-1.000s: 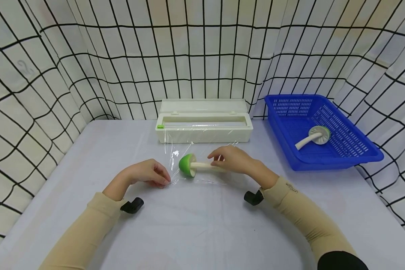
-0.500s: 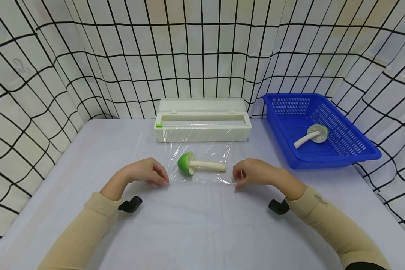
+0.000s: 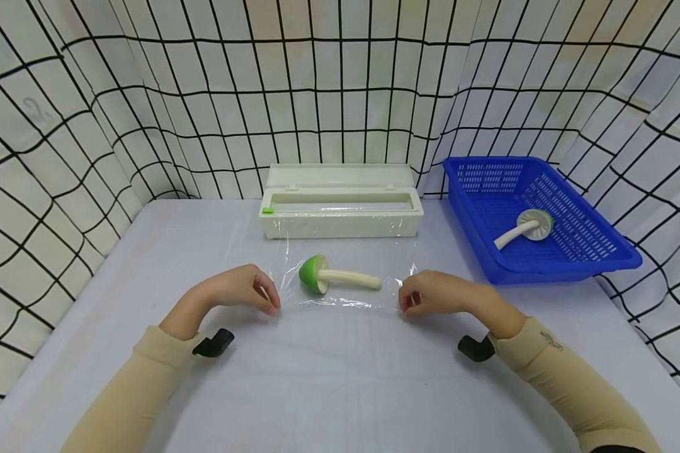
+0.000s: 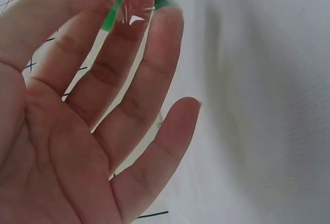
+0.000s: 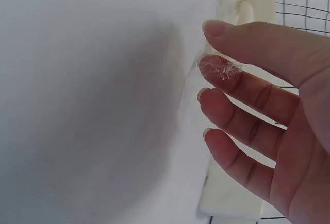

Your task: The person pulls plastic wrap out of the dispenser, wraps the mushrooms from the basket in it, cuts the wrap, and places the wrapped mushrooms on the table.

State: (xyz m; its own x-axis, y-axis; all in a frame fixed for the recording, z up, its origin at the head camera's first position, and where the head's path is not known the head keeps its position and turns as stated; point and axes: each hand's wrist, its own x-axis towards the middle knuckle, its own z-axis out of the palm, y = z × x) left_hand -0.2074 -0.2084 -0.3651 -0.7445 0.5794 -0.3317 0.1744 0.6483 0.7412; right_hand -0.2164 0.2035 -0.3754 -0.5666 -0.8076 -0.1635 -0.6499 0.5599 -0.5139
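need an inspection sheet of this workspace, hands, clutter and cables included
Surface: white-covered table, faint creases
Job's things: green-capped mushroom lies on clear film running to white dispenser with lid raised; second mushroom in blue basket
Clutter: only a tiny dark speck
Hands: left hand pinches the film's near left corner; right hand pinches its near right corner
Cables: nothing seen
Surroundings: black wire grid, white sheeting behind

The desk [image 3: 340, 384] was evenly lit and softly shadowed; glints were thrown by the film [image 3: 345, 304]; the side grid [image 3: 52, 199] was bowed.
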